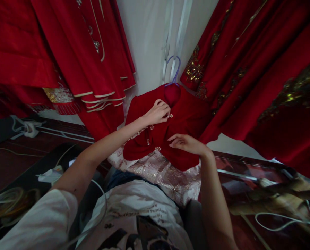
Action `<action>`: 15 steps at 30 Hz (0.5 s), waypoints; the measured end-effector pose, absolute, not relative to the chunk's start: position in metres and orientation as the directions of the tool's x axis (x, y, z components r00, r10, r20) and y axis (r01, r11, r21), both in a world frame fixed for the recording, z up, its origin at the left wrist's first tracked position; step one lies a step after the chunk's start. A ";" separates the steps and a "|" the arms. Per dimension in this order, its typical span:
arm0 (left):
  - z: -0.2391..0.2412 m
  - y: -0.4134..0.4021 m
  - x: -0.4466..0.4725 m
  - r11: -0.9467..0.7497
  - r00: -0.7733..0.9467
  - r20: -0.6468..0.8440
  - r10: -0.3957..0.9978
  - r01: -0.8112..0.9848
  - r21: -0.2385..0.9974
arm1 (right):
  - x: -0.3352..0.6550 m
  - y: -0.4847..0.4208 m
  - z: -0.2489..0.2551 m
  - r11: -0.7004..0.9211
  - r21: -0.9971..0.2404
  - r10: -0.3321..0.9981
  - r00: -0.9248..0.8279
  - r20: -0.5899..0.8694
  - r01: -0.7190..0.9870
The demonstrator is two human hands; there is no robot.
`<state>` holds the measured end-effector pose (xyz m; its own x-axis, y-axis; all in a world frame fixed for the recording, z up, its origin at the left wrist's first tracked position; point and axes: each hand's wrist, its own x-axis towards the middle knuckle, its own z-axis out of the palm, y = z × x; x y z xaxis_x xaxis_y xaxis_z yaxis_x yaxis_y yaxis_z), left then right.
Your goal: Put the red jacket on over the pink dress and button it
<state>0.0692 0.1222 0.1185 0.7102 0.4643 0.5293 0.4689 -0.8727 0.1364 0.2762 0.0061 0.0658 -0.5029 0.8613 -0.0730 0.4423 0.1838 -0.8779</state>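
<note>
Handling a short, deep-red cloth jacket [168, 129], which lies spread directly beneath the fingers of both hands. The left hand [158, 111] bends over the upper front, its fingertips gathered at a small, flower-shaped, metallic ornament [171, 115]; whether they pinch the ornament or merely touch it cannot be told. The right hand [187, 143] lies lower and to the right, its fingers loosely extended and grasping nothing; contact with the cloth beneath is unclear. A second pale, flower-shaped ornament [152, 127] sits nearer the body than the left fingertips, and a third such ornament [157, 148] lies just left of the right fingertips. Beyond the left fingers, a thin purple hanger [175, 80] rises from the collar. Nearer the body than the right fingers, a shiny pink brocade cloth [181, 180] extends beneath the jacket. Red garments with gold embellishment [243, 86] hang beyond and right of the right fingers.

Probable hazards: the jacket could slide over the slick-looking brocade, because the loose right fingers do not anchor it; a sharp pull by the left fingertips could strain the ornament's attachment; and the neighbouring gold embellishment, if dragged across the jacket's right side, could snag its surface.
</note>
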 end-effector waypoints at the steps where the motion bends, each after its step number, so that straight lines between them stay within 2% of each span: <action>1: 0.120 0.122 0.069 -0.873 0.698 0.530 0.482 0.436 0.220 | 0.276 0.006 0.066 0.191 -0.878 0.864 -0.500 -0.061 0.438; 4: 0.124 0.123 0.066 -0.798 0.590 0.546 0.594 0.348 0.492 | 0.273 0.008 0.067 0.232 -0.880 0.891 -0.453 0.021 0.416; 6: 0.125 0.123 0.065 -0.757 0.544 0.546 0.637 0.306 0.578 | 0.266 0.014 0.068 0.277 -0.869 0.940 -0.305 0.156 0.410; 8: 0.126 0.123 0.063 -0.760 0.564 0.537 0.627 0.293 0.580 | 0.254 0.023 0.072 0.331 -0.849 0.935 -0.023 0.353 0.412; 10: 0.127 0.122 0.063 -0.777 0.585 0.536 0.609 0.306 0.549 | 0.239 0.036 0.080 0.403 -0.823 0.822 0.237 0.518 0.402; 11: 0.127 0.121 0.063 -0.787 0.580 0.547 0.604 0.322 0.527 | 0.230 0.043 0.086 0.448 -0.806 0.765 0.302 0.570 0.386; 13: 0.124 0.118 0.063 -0.806 0.544 0.596 0.591 0.376 0.456 | 0.212 0.058 0.099 0.541 -0.768 0.727 0.269 0.632 0.343; 15: 0.117 0.116 0.063 -0.810 0.490 0.660 0.570 0.470 0.351 | 0.196 0.071 0.111 0.561 -0.767 0.753 0.191 0.629 0.313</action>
